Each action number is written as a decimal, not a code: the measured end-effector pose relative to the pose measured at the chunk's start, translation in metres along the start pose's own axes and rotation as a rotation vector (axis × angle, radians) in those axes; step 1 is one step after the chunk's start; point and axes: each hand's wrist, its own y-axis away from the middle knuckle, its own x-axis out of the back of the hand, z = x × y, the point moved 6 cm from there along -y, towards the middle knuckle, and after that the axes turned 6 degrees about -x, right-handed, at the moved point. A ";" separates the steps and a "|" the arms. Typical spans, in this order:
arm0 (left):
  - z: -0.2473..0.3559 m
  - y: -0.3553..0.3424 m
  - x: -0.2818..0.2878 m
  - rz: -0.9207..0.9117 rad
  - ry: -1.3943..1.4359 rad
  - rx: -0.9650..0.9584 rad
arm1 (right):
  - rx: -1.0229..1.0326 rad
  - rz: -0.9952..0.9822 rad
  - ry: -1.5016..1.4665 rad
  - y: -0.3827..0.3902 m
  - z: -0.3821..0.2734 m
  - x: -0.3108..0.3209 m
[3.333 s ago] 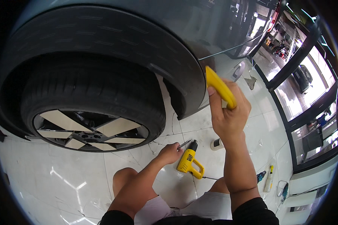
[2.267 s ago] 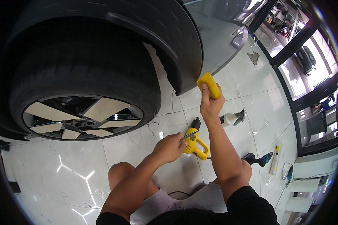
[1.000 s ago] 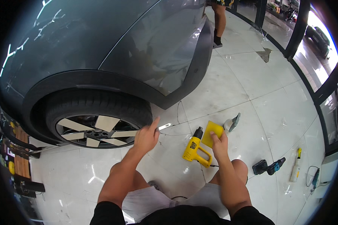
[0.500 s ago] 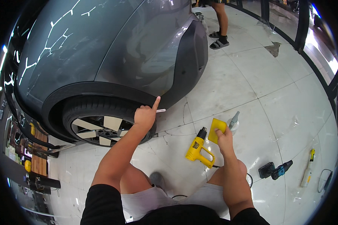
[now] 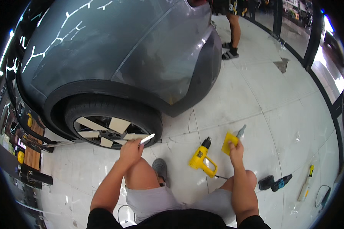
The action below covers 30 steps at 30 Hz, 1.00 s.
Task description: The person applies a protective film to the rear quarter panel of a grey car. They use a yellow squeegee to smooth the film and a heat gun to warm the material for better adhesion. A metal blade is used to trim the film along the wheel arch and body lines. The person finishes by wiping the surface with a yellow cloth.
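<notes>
My left hand (image 5: 130, 152) is closed around a slim white tool (image 5: 147, 139), perhaps a cutter, whose tip sticks out to the right in front of the wheel (image 5: 152, 124). That hand hovers by my left knee. In my right hand (image 5: 236, 152) is a flat yellow squeegee (image 5: 227, 143), pinched at its right edge above the floor. Behind the squeegee a grey spray nozzle (image 5: 241, 131) shows; the bottle below is mostly hidden. A yellow heat gun (image 5: 198, 157) lies on the tiles between my hands. The grey car's panel (image 5: 153, 65) and black wheel arch trim (image 5: 174, 108) are ahead.
On the floor at right lie a black and blue power tool (image 5: 282, 183) and a yellow-capped tube (image 5: 305, 187). A cord trails from the heat gun. Another person's leg (image 5: 235, 32) stands beyond the car. Glass panels (image 5: 294, 34) line the far right.
My left hand has dropped from the bumper edge toward my knee, its pointing index finger now curled in around the white tool. My right hand, still holding the squeegee, has shifted slightly right and down.
</notes>
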 end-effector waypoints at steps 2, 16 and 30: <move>-0.011 0.030 0.008 0.116 0.085 0.072 | 0.072 0.027 0.063 -0.008 0.014 -0.006; -0.035 0.083 0.019 0.351 0.220 0.250 | 0.112 -0.118 0.102 0.005 0.008 -0.061; -0.026 0.140 0.037 0.509 0.393 0.357 | 0.004 -0.395 0.021 0.048 -0.051 -0.130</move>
